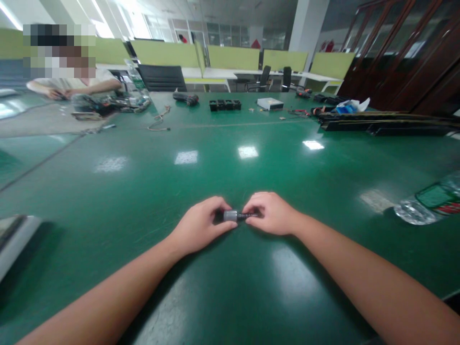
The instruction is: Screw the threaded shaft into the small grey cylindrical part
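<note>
"Head view: where's the grey-and-black cylinder (230, 215)?"

"Near side of the tabletop (215, 177); left fingers (230, 224) grip its grey barrel, right fingers (254, 222) pinch the dark end (240, 216)."

"Handling?"

"Probably light and stiff, the barrel rather slippery; best held at both ends."

Bare stretch of green tabletop (215, 177) directly beyond both hands; room also to the left hand's left, up to a pale-edged object (17, 239). Plastic bottle (424, 206) blocks the far right of the right hand. Black strips (388, 125) obstruct beyond, to the right.
</note>
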Tool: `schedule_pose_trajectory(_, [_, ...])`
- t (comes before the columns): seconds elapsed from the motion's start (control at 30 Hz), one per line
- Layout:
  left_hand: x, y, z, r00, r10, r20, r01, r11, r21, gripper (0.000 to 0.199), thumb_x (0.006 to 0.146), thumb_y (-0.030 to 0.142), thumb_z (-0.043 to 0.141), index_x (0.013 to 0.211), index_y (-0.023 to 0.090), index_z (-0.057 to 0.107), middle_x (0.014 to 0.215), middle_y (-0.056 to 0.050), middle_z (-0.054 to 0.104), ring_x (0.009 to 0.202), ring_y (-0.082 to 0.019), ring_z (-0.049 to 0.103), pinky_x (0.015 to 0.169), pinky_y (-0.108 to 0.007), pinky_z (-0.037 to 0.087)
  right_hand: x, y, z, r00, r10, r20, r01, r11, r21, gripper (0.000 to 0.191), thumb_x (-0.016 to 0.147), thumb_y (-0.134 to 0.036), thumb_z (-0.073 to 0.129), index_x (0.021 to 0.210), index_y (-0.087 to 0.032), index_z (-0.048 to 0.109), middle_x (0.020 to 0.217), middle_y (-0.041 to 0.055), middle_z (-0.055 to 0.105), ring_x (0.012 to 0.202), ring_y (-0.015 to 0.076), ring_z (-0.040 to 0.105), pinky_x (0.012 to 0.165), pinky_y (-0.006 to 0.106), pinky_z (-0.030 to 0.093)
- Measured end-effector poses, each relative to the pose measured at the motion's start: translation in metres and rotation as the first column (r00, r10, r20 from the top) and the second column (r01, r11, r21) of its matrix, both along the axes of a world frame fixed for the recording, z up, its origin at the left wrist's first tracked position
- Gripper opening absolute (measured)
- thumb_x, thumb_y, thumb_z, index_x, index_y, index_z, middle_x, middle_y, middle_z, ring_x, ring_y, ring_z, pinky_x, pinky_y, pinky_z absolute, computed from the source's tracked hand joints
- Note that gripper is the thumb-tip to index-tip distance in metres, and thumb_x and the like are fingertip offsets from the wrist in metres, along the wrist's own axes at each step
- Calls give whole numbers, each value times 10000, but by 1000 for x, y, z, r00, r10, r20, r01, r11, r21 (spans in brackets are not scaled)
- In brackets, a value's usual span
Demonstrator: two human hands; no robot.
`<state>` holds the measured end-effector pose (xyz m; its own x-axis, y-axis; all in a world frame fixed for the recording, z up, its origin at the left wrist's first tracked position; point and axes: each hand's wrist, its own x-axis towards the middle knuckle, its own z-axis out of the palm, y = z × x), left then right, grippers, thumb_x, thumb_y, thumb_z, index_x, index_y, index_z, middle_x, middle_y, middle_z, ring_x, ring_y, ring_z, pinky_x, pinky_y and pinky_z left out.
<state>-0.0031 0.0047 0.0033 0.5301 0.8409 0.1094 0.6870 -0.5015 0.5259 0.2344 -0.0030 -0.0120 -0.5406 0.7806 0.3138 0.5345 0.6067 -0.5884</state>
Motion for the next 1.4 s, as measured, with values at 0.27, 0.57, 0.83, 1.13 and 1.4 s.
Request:
schedule_pose_trajectory(0.27, [-1,0,-1,1000,3,1,-3,1000,-8,274,809,453,713,942,216,678,759,21,610,666,-158,545,675,-273,418,2,-1,1,1000,-11,-10,11,1000,2,123,726,-101,721,832,-161,723,752,4,652,685,125,557,676,240,409])
schedule_pose_trajectory(0.57, [0,0,-1,1000,6,1,-6,1000,-4,276,808,457,713,938,216,680,750,21,605,663,-158,545,675,-273,421,3,0,-1,999,-39,14,39,999,-5,100,746,-210,772,813,-164,713,747,4,659,701,131,569,680,248,408])
schedule_pose_trajectory(0.83, [0,0,-1,1000,4,-2,-4,1000,-6,273,814,462,706,936,219,683,740,23,603,659,-157,544,664,-270,417,6,0,-1,997,-52,51,51,998,27,80,743,-200,756,795,-168,704,730,-1,640,689,127,559,663,246,401])
schedule_pose_trajectory(1.13, [0,0,-1,1000,3,0,-3,1000,-1,272,816,465,698,931,219,689,731,23,596,658,-158,539,670,-270,425,12,0,1,998,-61,34,61,998,0,76,721,-171,760,771,-167,704,728,-3,634,675,121,559,646,238,407])
schedule_pose_trajectory(1.4, [1,-1,2,1000,10,0,-10,1000,-9,288,814,478,695,933,216,688,718,18,583,660,-163,534,664,-274,423,18,3,3,996,-73,47,74,997,-26,72,718,-162,758,761,-162,700,715,-6,623,655,114,544,627,233,400])
